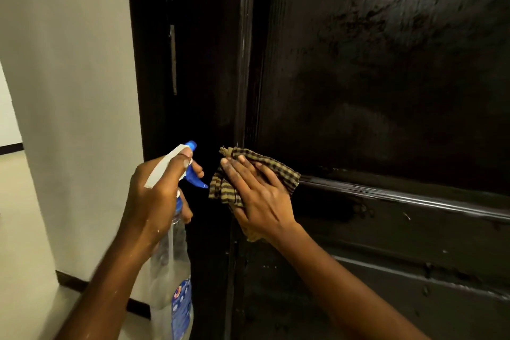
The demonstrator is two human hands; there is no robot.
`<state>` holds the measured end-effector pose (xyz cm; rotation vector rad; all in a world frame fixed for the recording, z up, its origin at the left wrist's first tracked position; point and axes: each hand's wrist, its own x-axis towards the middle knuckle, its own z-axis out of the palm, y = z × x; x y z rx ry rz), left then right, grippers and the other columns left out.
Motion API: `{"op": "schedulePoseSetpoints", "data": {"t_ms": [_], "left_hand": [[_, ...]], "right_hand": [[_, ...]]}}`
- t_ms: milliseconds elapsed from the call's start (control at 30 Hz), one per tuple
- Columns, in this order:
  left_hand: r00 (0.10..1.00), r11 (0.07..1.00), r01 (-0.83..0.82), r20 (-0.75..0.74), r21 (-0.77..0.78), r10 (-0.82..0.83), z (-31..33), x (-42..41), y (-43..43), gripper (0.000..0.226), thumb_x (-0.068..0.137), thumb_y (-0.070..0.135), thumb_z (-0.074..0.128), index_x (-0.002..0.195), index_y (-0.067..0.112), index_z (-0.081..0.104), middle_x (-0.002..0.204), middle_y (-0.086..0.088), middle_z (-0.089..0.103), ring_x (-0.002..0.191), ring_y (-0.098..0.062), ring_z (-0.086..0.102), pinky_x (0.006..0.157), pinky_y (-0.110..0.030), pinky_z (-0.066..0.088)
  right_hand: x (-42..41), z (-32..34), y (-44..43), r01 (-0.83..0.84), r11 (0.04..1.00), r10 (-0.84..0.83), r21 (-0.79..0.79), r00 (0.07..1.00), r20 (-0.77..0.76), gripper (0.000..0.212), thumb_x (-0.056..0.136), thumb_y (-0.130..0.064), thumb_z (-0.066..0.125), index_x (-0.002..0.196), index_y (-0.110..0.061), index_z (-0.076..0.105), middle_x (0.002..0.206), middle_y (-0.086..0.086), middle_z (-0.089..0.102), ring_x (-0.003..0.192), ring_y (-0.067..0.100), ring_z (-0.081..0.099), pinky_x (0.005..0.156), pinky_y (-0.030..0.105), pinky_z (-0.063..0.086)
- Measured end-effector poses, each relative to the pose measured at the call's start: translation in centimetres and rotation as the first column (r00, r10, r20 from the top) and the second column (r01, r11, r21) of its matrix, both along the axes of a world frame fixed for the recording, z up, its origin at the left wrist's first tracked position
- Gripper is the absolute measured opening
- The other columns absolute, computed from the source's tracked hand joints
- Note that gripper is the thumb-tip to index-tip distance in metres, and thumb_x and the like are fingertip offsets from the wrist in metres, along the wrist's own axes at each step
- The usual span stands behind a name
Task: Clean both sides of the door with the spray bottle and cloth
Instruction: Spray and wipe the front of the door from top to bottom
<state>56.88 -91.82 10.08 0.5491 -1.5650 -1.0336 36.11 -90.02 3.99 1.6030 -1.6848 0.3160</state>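
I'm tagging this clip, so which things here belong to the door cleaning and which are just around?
Job: door; spray bottle, gripped in the left hand; checked cloth, pressed on the door by the right hand.
Just there: white wall; floor; dark skirting.

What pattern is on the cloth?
The cloth is checked, tan and dark brown; the head view shows it best.

You have: glossy black panelled door (386,77), frame right; clear plastic spray bottle (172,257), blue-white trigger, upright, lower left; crumpled tan-black checked cloth (278,167), centre, against door.
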Motion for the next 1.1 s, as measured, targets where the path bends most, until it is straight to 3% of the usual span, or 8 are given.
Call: {"op": "schedulePoseSetpoints", "data": {"t_ms": [167,333,500,600,733,800,900,1100], "left_hand": [[0.999,1.000,0.013,0.030,-0.020,-0.013,-0.2,-1.1,0.6,0.031,0.102,0.027,0.041,0.081,0.018,0.061,0.049,0.005,0.061,0.034,-0.017,0.052,0.041,-0.024,0.047],[0.999,0.999,0.038,0.023,-0.018,-0.038,-0.6,-1.8,0.8,0.032,0.102,0.028,0.040,0.082,0.016,0.062,0.047,-0.001,0.059,0.035,-0.022,0.052,0.043,-0.028,0.047],[0.999,0.999,0.033,0.031,-0.016,-0.032,-0.9,-1.7,0.7,0.030,0.101,0.027,0.041,0.083,0.016,0.062,0.050,0.002,0.062,0.035,-0.020,0.052,0.042,-0.027,0.048],[0.999,0.999,0.031,0.030,-0.013,-0.031,-0.9,-1.7,0.6,0.030,0.102,0.025,0.042,0.083,0.015,0.063,0.051,0.002,0.062,0.035,-0.020,0.051,0.041,-0.027,0.047],[0.999,0.999,0.022,0.033,-0.036,-0.021,-0.7,-2.1,0.6,0.032,0.102,0.028,0.043,0.081,0.015,0.063,0.047,0.000,0.060,0.035,-0.022,0.052,0.042,-0.026,0.048],[0.999,0.999,0.037,0.038,-0.038,-0.036,-0.8,-2.4,0.7,0.035,0.102,0.034,0.044,0.082,0.014,0.064,0.049,-0.002,0.061,0.035,-0.022,0.053,0.043,-0.027,0.047],[0.997,0.997,0.072,0.043,-0.033,-0.071,-0.9,-3.0,0.8,0.044,0.092,0.048,0.044,0.082,0.012,0.067,0.055,-0.015,0.062,0.035,-0.027,0.054,0.043,-0.029,0.047],[0.990,0.990,0.136,0.049,-0.035,-0.134,-1.5,-5.5,1.4,0.042,0.098,0.044,0.046,0.083,0.011,0.067,0.058,-0.016,0.063,0.034,-0.025,0.051,0.042,-0.028,0.046]], "right_hand": [[-1.2,-1.9,1.6,-0.008,0.999,0.010,0.037,0.998,-0.058,0.073,0.096,-0.050,0.039,0.161,-0.020,0.023,0.164,0.001,0.028,0.152,0.013,0.020,0.120,0.028,0.006],[-2.6,-0.1,1.9,0.042,0.999,-0.036,0.015,0.957,-0.287,0.077,0.094,-0.050,0.041,0.161,-0.017,0.022,0.166,0.001,0.025,0.153,0.016,0.017,0.122,0.032,-0.002],[-0.4,6.9,-0.5,0.030,0.980,-0.055,-0.195,0.990,-0.126,0.072,0.095,-0.046,0.045,0.159,-0.017,0.029,0.163,0.001,0.032,0.153,0.015,0.022,0.123,0.031,0.007],[-0.3,6.5,-0.3,-0.003,0.991,-0.006,-0.130,0.998,-0.063,0.071,0.093,-0.045,0.043,0.157,-0.016,0.033,0.162,0.003,0.036,0.152,0.016,0.026,0.120,0.031,0.014],[-1.5,0.8,2.2,-0.022,0.998,0.034,0.062,0.978,-0.205,0.070,0.094,-0.047,0.036,0.154,-0.014,0.039,0.159,0.005,0.041,0.146,0.018,0.037,0.111,0.031,0.023],[-2.6,-0.4,3.4,-0.022,0.998,0.035,0.061,0.975,-0.221,0.072,0.093,-0.050,0.041,0.157,-0.017,0.033,0.161,0.002,0.036,0.148,0.016,0.032,0.113,0.031,0.022],[-4.3,-0.6,5.5,-0.023,1.000,0.022,0.000,0.992,-0.123,0.076,0.091,-0.049,0.050,0.159,-0.023,0.030,0.162,-0.001,0.033,0.150,0.012,0.027,0.115,0.032,0.022],[-10.8,-2.5,15.5,-0.054,0.932,0.082,-0.357,0.995,0.063,0.055,0.087,-0.035,0.045,0.137,-0.017,0.060,0.143,0.000,0.059,0.140,0.011,0.048,0.102,0.038,0.037]]}}
